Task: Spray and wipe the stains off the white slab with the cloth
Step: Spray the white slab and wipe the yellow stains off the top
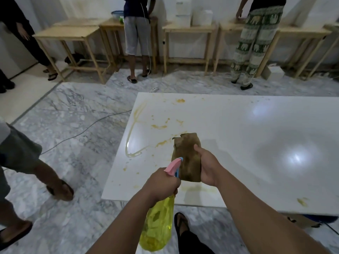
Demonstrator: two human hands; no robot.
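Left hand (pixel 162 182): fingers curled round the neck of a spray bottle (pixel 157 224), which has a yellow translucent body and a pink and blue trigger head. The nozzle points forward over the near left part of the slab. Whether a finger is pressing the trigger cannot be told from this angle.

Right hand (pixel 207 165): gripping a folded brown cloth (pixel 187 154), thumb on top and fingers wrapped beneath. The cloth is already soiled and is held just above the slab, or possibly brushing it, next to the nozzle.

White slab (pixel 256 125): large, glossy, lying low over the marble floor (pixel 73 125), with ceiling light reflected on its right half.

Stains (pixel 159 126): yellow-orange splashes and a long looping streak, concentrated on the left portion, from the far left corner down toward the near edge. A faint smeared patch lies near the front edge below the hands, and one separate blot sits near the front edge to the right.

Progress, as judged: early to middle. The right half looks clean and shiny, while the left cluster, the streak and the front blot remain. Spraying of the left area appears to be the step in hand, with wiping to follow.

Surroundings: several people standing around, two at wooden tables (pixel 189 28) along the far wall, one passing at left. A cable trails across the floor.
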